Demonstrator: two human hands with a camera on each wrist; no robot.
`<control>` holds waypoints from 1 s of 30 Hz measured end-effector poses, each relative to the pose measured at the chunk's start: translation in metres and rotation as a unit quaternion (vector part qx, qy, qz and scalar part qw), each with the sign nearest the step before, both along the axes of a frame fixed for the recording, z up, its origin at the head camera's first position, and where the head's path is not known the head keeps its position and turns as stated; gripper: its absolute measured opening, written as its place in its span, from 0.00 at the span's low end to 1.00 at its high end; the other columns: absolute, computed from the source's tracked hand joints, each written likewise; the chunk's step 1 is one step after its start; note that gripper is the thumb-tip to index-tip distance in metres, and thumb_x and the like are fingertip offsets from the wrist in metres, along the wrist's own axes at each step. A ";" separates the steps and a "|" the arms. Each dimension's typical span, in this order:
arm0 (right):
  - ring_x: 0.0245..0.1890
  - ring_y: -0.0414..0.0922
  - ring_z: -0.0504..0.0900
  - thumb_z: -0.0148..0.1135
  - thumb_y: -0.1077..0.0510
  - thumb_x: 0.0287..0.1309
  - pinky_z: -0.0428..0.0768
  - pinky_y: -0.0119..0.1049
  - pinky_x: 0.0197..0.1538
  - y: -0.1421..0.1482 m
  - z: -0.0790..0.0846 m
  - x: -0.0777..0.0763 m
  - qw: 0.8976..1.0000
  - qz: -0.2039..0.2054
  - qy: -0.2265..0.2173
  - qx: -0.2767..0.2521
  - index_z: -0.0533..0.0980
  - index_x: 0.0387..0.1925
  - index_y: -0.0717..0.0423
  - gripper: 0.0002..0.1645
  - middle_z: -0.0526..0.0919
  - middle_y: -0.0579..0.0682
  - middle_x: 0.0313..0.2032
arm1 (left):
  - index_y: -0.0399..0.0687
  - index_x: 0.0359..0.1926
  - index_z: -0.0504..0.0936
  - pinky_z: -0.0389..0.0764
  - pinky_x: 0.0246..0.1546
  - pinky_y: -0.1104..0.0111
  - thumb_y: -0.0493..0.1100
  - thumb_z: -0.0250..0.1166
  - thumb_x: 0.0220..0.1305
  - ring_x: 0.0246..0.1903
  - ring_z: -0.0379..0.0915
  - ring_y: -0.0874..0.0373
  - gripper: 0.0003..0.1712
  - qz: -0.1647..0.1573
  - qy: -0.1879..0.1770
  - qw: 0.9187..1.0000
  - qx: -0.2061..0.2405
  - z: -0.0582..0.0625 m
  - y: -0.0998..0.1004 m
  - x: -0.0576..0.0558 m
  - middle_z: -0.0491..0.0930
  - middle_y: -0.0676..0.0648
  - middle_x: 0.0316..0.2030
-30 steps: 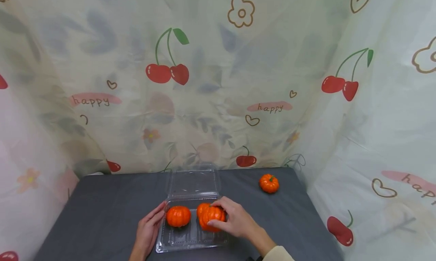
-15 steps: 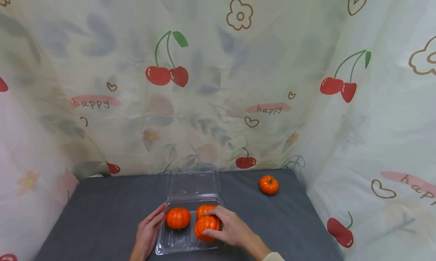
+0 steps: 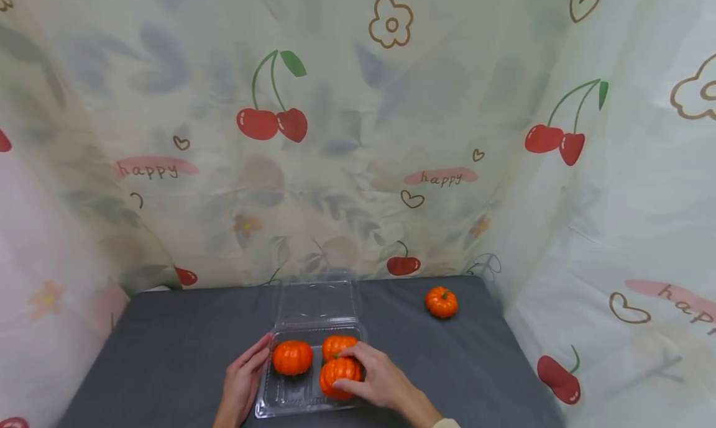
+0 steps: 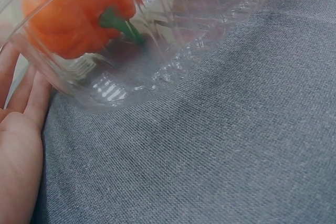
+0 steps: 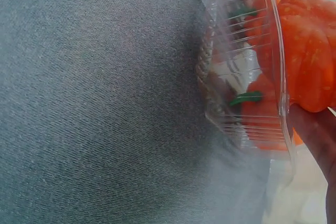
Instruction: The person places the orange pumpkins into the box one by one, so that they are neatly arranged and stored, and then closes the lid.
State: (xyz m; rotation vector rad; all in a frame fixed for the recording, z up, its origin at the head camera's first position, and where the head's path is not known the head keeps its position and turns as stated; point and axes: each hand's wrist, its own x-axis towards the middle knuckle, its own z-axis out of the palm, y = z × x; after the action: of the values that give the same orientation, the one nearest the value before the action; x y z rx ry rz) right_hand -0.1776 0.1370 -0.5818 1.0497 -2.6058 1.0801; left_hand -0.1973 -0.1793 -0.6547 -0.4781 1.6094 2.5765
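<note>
A clear plastic clamshell container has its lid folded back. One small orange pumpkin lies in its left half, with a green stem in the left wrist view. Another pumpkin sits at the back right, partly covered. My right hand grips a third pumpkin between thumb and fingers over the front right part. In the right wrist view this held pumpkin is at rim height. With fairly straight fingers, my left hand touches the container's left wall.
A separate orange pumpkin stands on the grey cloth-covered table at the back right. Printed curtains hang behind the table and along both sides.
My right hand has brought its pumpkin toward the front and slightly left, so the back right pumpkin shows more. My left hand stays at the container's side.
</note>
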 end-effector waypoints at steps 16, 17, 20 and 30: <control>0.41 0.32 0.79 0.68 0.31 0.59 0.81 0.25 0.44 0.000 -0.002 -0.001 0.998 0.003 -0.036 0.058 0.76 0.51 0.39 0.26 0.81 0.38 0.46 | 0.43 0.69 0.73 0.81 0.54 0.78 0.42 0.72 0.62 0.53 0.82 0.72 0.35 0.002 -0.018 1.000 0.003 0.001 0.000 0.000 0.87 0.65 0.48; 0.41 0.33 0.79 0.67 0.31 0.59 0.81 0.26 0.45 0.000 -0.002 -0.001 0.997 0.004 -0.035 0.065 0.76 0.51 0.39 0.26 0.81 0.38 0.47 | 0.43 0.69 0.74 0.81 0.54 0.78 0.42 0.72 0.62 0.53 0.83 0.71 0.35 0.002 -0.018 1.000 0.004 0.001 0.000 0.000 0.87 0.65 0.49; 0.42 0.33 0.79 0.66 0.33 0.61 0.81 0.26 0.45 -0.001 -0.001 -0.002 0.995 0.009 -0.034 0.089 0.77 0.53 0.38 0.25 0.81 0.38 0.47 | 0.43 0.69 0.74 0.82 0.54 0.78 0.41 0.71 0.63 0.52 0.83 0.71 0.34 0.005 -0.016 1.000 0.004 0.002 0.000 0.000 0.88 0.65 0.48; 0.41 0.33 0.78 0.65 0.37 0.63 0.79 0.27 0.44 -0.004 0.004 -0.002 0.984 0.025 -0.049 0.170 0.80 0.55 0.32 0.20 0.81 0.38 0.48 | 0.41 0.71 0.71 0.82 0.53 0.78 0.43 0.72 0.61 0.51 0.83 0.72 0.38 0.001 -0.023 1.000 -0.015 0.001 0.001 -0.001 0.87 0.67 0.47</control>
State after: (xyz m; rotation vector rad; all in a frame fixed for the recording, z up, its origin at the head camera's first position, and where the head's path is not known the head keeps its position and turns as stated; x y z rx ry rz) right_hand -0.1798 0.1334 -0.5778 1.1557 -2.9311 0.7262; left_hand -0.1988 -0.1783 -0.6536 -0.5362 1.6366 2.5266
